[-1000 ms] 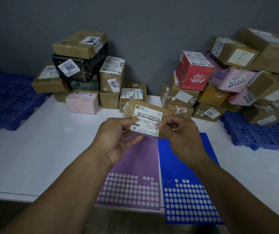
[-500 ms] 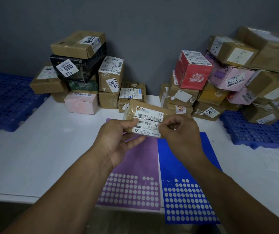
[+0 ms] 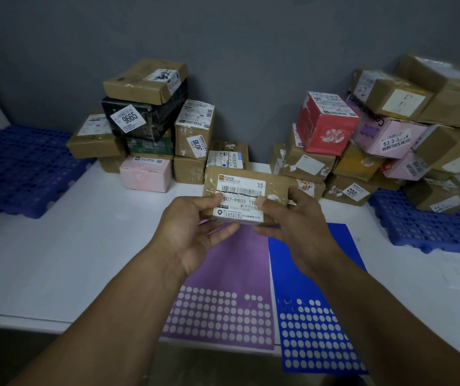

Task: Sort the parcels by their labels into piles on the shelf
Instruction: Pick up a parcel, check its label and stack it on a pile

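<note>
Step in hand reads as a label check. The parcel (image 3: pixel 276 183), a flat brown carton, is held off the worktop (image 3: pixel 84 246), in front of the gap between the left pile (image 3: pixel 145 87) and the right pile (image 3: pixel 356 162), with its face tilted up to the camera. The left hand (image 3: pixel 192 227) and right hand (image 3: pixel 298 227) take one end each. Both grips pinch it, thumb on the face and fingers underneath. The label (image 3: pixel 240 195) shows a barcode, then "507-P802 T70", with the rest cut off by the right thumb. The lower lines are too small to read, and the orange logo at its top-left is possibly a courier mark. Next move, as a judgement: match that code to a pile, carry the parcel over and set it down square, since the right pile leans and looks easy to knock. Other readable tags:
- "9665" on the black box (image 3: pixel 150 121)
- "3018" on a brown box (image 3: pixel 192 129)
- "002" on a low carton (image 3: pixel 345 188)
- "53-3-3…" on a pink box (image 3: pixel 384 135)
- handwritten "-2" on a top carton (image 3: pixel 390 96)

A purple sheet (image 3: pixel 237 274) and a blue sheet (image 3: pixel 306 288) of dot stickers lie flat below the hands.
</note>
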